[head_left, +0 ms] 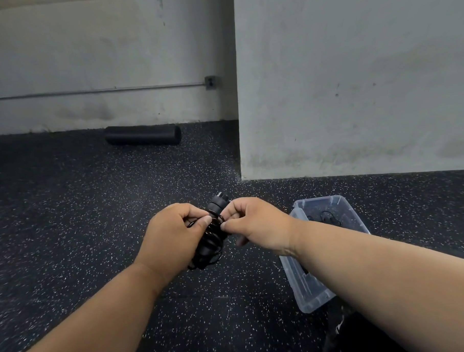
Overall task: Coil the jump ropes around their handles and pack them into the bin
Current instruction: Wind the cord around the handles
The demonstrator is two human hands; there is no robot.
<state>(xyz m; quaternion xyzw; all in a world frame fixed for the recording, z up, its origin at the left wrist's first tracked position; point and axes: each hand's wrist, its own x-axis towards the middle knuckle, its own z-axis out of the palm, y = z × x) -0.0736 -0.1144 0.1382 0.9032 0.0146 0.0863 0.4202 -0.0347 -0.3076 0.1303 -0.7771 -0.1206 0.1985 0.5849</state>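
The left hand (172,234) is grasping the black jump rope bundle (211,238) while the right hand (257,222) is pinching its thin cord; the last turns should be pulled tight before moving to the clear plastic bin (310,292).

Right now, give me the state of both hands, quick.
Left hand: closed round the coiled rope and its handles.
Right hand: thumb and finger pinching the rope near the top.

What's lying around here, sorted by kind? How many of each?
Jump rope bundles in the hands: 1, black, gripped by the left hand and pinched by the right hand
Clear plastic bins: 1, dark rope inside, number unclear
Black foam rollers: 1
Total: 3
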